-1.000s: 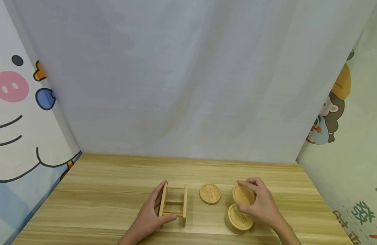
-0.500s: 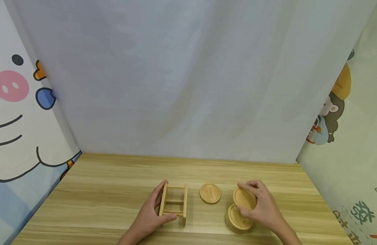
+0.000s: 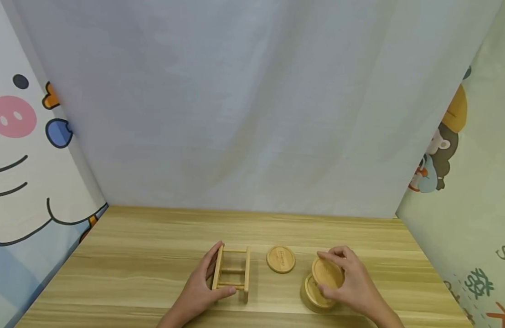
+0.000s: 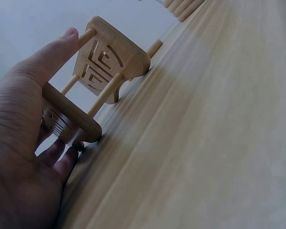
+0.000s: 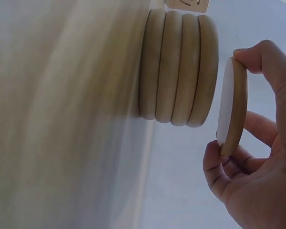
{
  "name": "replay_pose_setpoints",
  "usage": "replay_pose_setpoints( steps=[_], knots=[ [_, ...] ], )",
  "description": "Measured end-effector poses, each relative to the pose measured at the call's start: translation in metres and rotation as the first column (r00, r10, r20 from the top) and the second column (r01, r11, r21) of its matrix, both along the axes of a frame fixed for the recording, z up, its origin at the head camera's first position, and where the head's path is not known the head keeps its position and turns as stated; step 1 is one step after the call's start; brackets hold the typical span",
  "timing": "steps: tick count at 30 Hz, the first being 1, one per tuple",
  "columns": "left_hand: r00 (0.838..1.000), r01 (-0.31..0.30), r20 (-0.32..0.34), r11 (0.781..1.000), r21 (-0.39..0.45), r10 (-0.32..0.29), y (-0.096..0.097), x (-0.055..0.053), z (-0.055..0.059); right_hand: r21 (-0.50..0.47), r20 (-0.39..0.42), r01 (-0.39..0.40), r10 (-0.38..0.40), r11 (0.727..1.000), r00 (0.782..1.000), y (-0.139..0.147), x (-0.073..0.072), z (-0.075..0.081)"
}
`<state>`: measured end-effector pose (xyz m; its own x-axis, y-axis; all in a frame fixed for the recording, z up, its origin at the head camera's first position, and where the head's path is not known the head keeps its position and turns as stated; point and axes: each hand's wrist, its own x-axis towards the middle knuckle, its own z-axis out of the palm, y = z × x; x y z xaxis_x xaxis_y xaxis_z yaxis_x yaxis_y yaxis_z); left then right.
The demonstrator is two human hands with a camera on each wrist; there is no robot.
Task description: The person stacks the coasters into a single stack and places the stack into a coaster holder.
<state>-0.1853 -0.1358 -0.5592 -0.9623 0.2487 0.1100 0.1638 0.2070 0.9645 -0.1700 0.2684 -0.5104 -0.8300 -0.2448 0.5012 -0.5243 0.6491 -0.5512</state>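
My left hand grips the near left side of a wooden coaster holder, its thumb over a rod and its fingers behind the side panel. The holder has two cut-out side panels joined by rods and stands on the table. My right hand pinches a round wooden coaster by its edge between thumb and fingers. That coaster is held just above a stack of several coasters, and in the right wrist view a gap shows between it and the stack. Part of the stack's top is hidden by it.
One engraved coaster lies flat on the wood-grain table between the holder and the stack. A pale curtain hangs behind the table. Printed cartoon panels stand to the left and right.
My right hand has drawn the pinched coaster slightly toward the table's near side, covering more of the stack. The left hand and the holder keep their place.
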Motion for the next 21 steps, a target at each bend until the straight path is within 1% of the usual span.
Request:
replay_pose_setpoints(
  steps=[9,16,21],
  knots=[
    [1.000,-0.001,0.008,1.000,0.004,0.001,0.000,0.001,0.001,0.036,-0.062,-0.013,0.015,0.999,0.998,0.000,0.006,-0.003],
    [1.000,-0.006,0.017,1.000,0.018,0.006,0.000,0.000,0.001,0.079,-0.028,-0.016,0.018,0.997,0.999,-0.001,0.011,-0.004],
    [1.000,-0.001,0.018,1.000,0.019,0.001,0.000,0.000,0.001,0.104,-0.028,-0.035,0.038,0.994,0.999,-0.002,0.013,-0.003]
  ],
)
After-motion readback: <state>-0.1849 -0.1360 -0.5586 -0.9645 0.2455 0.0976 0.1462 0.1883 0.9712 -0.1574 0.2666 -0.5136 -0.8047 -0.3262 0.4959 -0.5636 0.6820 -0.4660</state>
